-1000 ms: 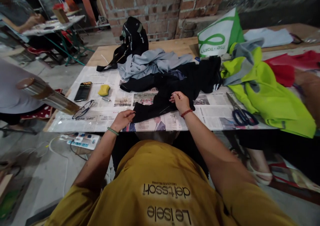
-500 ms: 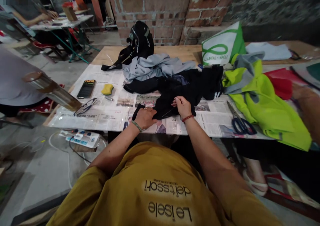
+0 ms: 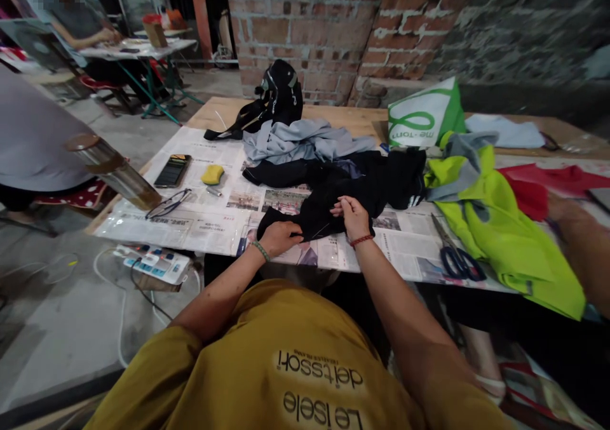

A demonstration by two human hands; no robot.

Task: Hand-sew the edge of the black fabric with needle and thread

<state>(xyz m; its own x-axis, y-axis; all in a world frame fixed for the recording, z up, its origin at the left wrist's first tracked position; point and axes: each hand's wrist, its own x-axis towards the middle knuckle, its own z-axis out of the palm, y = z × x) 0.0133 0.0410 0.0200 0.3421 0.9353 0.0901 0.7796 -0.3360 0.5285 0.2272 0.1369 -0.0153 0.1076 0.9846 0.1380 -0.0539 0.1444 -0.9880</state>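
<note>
A black garment lies crumpled on the newspaper-covered table, with white stripes near its right end. My left hand, a green beaded bracelet at its wrist, is closed on the garment's near left edge. My right hand, wearing a reddish bracelet, is held over the middle of the garment. Its fingers are curled into a pinch, and whatever they hold is too small to make out. Behind the black garment rests a grey cloth. To the right are dark-handled scissors beside a neon yellow garment.
Left on the table are a phone, a yellow sponge, glasses and a tall bottle. A black bag and a green-white bag stand at the back. A power strip sits below the table's left edge. Other people sit nearby.
The view has tilted slightly upward, so the table sits lower in the picture. My left hand remains on the black garment's edge, and my right hand stays pinched above it.
</note>
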